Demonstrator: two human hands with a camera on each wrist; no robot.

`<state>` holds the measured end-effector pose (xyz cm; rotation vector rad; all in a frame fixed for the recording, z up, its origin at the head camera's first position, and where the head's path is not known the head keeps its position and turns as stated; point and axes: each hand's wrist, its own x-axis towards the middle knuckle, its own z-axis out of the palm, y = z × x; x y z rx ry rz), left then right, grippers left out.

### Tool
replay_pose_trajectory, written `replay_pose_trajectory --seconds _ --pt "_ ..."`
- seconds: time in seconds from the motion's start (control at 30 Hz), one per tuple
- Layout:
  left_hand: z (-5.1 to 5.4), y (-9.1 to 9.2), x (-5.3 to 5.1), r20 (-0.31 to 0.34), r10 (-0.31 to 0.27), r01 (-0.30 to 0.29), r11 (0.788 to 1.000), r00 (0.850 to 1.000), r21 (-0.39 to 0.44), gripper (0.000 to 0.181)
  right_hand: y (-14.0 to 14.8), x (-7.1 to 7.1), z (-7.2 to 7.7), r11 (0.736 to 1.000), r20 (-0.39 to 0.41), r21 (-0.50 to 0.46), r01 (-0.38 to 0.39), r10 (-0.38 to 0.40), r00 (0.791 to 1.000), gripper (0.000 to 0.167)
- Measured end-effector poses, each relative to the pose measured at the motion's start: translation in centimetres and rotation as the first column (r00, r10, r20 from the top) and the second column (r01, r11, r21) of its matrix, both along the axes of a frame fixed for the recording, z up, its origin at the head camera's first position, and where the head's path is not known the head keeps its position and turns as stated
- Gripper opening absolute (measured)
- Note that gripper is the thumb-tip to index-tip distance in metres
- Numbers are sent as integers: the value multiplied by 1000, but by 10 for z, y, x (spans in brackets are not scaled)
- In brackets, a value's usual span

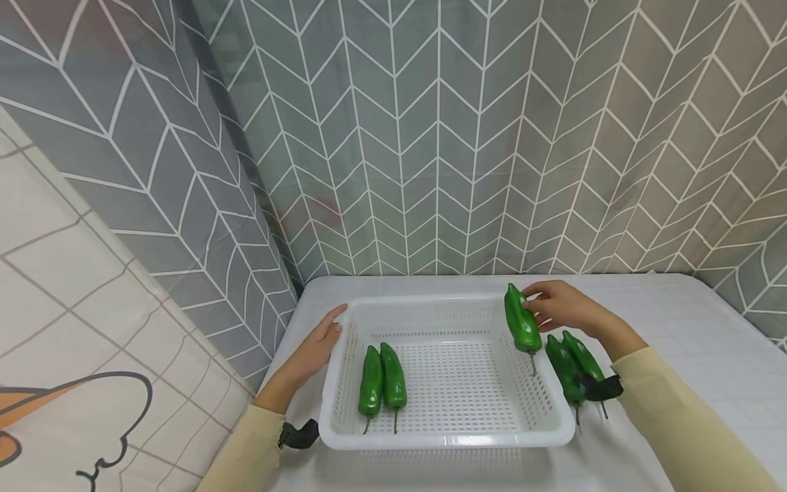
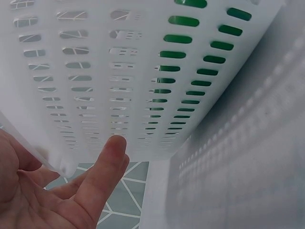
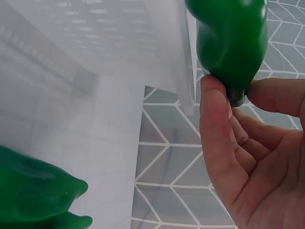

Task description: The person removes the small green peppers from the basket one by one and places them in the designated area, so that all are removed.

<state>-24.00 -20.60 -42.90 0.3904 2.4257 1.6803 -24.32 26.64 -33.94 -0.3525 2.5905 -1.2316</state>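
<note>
"What is being held?"
"A glossy green pepper [image 1: 520, 324], over the right rim of a white perforated basket [image 1: 445, 441]; the right hand [image 1: 568, 305] pinches it between thumb and fingers."
"And the left hand [image 1: 315, 352]?"
"At the basket's left rim; whether its fingers grip, I cannot tell."
"Nearby?"
"Two peppers [image 1: 371, 383] side by side inside, at left; two more peppers [image 1: 559, 362] on the white tabletop [image 1: 670, 328], just right of the basket. Behind, grey chevron cloth [image 1: 424, 137]."
</note>
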Motion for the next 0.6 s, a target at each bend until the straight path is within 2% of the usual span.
replay_pose_trajectory --seconds 0.6 --pt "0 0 1 5 3 -3 1000 1000 -3 51 21 7 -1 1000 -3 12 21 -21 1000 50"
